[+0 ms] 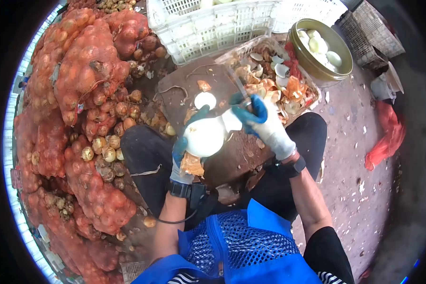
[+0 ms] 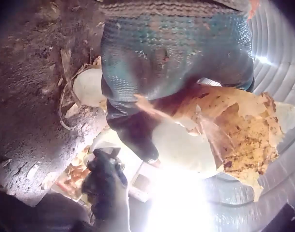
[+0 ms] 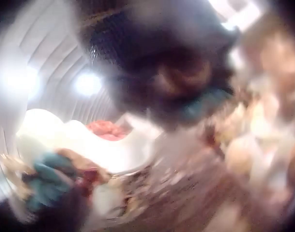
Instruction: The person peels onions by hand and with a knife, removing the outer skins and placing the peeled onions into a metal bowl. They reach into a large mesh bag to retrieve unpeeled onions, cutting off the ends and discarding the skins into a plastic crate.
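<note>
My gloved left hand (image 1: 180, 149) grips a white, mostly peeled onion (image 1: 204, 138) over a low board (image 1: 213, 165). A flap of brown onion skin (image 1: 192, 164) hangs from the onion below the fingers; the left wrist view shows this skin (image 2: 249, 135) spotted and torn. In my gloved right hand (image 1: 265, 124) is a knife (image 1: 236, 81), its blade pointing up and left. A pale onion layer (image 1: 230, 121) stretches between the onion and the right fingers. A round white onion slice (image 1: 205, 100) lies on the board. Blur covers much of the right wrist view.
Red mesh sacks of onions (image 1: 87, 71) fill the left side, with loose onions (image 1: 110, 149) beside them. Ahead stand a white crate (image 1: 213, 35), a crate of peelings (image 1: 317, 97) and a bucket (image 1: 348, 71) of peeled onions. A red net (image 1: 387, 137) lies at right.
</note>
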Demonstrator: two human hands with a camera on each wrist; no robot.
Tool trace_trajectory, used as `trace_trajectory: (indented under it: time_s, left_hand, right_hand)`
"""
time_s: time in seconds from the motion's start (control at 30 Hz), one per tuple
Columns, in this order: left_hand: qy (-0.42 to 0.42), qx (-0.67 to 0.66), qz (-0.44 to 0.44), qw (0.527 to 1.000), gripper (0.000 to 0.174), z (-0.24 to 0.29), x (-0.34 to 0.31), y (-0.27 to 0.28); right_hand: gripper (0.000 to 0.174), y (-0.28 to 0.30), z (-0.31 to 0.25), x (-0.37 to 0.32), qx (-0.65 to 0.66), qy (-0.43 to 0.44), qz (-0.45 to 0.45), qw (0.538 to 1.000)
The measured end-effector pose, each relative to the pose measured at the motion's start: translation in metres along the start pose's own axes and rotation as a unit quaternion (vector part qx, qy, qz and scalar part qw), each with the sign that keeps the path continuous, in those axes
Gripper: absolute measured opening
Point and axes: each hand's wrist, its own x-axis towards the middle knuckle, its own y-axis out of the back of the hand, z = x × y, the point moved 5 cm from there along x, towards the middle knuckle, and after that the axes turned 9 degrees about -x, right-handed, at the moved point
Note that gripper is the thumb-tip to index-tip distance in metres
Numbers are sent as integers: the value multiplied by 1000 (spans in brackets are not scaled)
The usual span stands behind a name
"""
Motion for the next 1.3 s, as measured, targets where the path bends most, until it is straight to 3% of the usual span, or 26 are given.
trace_trajectory:
  time_s: [0.1, 0.2, 0.27, 0.37, 0.47, 0.53, 0.57, 0.67, 0.83, 0.93, 1.07, 1.3]
  left_hand:
    - [-9, 37, -11, 999, 82, 4, 9, -13]
    - [-36, 68, -11, 997, 82, 6, 16, -20]
    - [-50, 85, -11, 995, 82, 7, 17, -26]
    - [-96, 298, 29, 949, 75, 19, 15, -24]
    - [-158, 391, 42, 906, 66, 16, 12, -8]
    - [-162, 453, 91, 872, 73, 13, 8, -22]
    - [-157, 378, 102, 907, 75, 11, 10, -13]
    - [-134, 387, 107, 906, 73, 14, 16, 6]
    - [-164, 287, 106, 938, 72, 15, 15, 6]
    - [-156, 311, 127, 929, 70, 16, 15, 9]
    - [-117, 208, 117, 964, 67, 14, 13, 4]
    - [-105, 84, 111, 985, 66, 7, 14, 7]
  right_hand:
    - [32, -26, 7, 0, 144, 0, -161, 976]
    - [30, -33, 15, -3, 152, -21, -204, 967]
    - [29, -33, 17, -4, 185, -9, -159, 970]
    - [28, -28, 7, -5, 211, -7, -117, 970]
    - [27, -35, 3, -5, 111, -5, -89, 990]
    - [26, -48, 10, -6, 134, -25, -90, 987]
    - [26, -51, 11, -7, 146, -28, -92, 985]
    - [29, -55, 11, -6, 156, -34, -98, 982]
    - [35, -51, 20, -4, 231, -53, -116, 965]
    - [36, -47, 24, -6, 248, -53, -124, 959]
    - [37, -43, 34, -7, 254, -71, -133, 955]
    - [39, -43, 42, -8, 234, -76, -137, 960]
